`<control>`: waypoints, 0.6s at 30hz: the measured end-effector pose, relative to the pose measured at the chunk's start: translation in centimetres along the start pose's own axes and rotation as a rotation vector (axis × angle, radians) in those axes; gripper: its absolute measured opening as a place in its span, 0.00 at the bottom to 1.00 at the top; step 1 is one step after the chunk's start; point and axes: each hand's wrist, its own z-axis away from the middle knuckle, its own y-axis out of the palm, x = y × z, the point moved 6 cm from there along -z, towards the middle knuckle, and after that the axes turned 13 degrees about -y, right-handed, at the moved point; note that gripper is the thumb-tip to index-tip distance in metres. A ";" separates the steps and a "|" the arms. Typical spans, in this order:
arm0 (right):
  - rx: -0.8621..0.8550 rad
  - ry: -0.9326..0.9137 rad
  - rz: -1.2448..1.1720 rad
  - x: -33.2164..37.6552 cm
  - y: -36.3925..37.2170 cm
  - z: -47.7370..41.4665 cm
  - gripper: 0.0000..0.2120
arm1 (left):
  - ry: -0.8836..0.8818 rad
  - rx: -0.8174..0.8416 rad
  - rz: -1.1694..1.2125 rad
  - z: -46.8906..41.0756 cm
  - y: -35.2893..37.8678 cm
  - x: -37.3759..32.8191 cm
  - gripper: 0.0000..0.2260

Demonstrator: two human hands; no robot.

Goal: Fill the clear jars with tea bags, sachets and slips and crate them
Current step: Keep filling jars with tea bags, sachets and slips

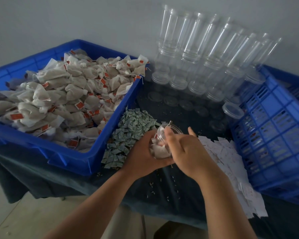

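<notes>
Clear jar (160, 150), part-filled with tea bags, lies tilted in left hand (141, 157), fingers curled under it. Right hand (186, 149) hides jar's right side: fingers loosely straight, thumb at rim. On bench (171, 190): sachets (131, 133) left, slips (223, 161) right, blue crate (274, 135) beyond.

table (162, 187) (dark cloth) | blue bin (76, 163) | sachets (128, 133) | slips (231, 169) | jars (197, 66) | crate (274, 135)

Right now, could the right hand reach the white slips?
Probably yes: the right hand is just beside the white slips, nothing between them; it is busy at the clear jar.
</notes>
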 end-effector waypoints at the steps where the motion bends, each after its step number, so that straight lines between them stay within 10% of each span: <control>1: 0.001 0.020 -0.050 -0.2 -0.4 0.0 0.53 | -0.007 0.007 -0.003 0.0 0.1 0.1 0.36; 6: -0.396 -0.025 -0.104 -0.7 -4.8 0.4 0.41 | -0.022 -0.029 0.000 -0.1 -0.1 -0.1 0.35; 12: 0.035 -0.123 0.026 0.2 -0.3 -1.0 0.48 | -0.003 -0.003 0.057 0.1 -0.1 -0.4 0.37; 18: -1.016 0.327 -0.542 -7.2 -2.5 1.0 0.23 | -0.023 -0.183 0.230 0.5 -1.8 -0.4 0.34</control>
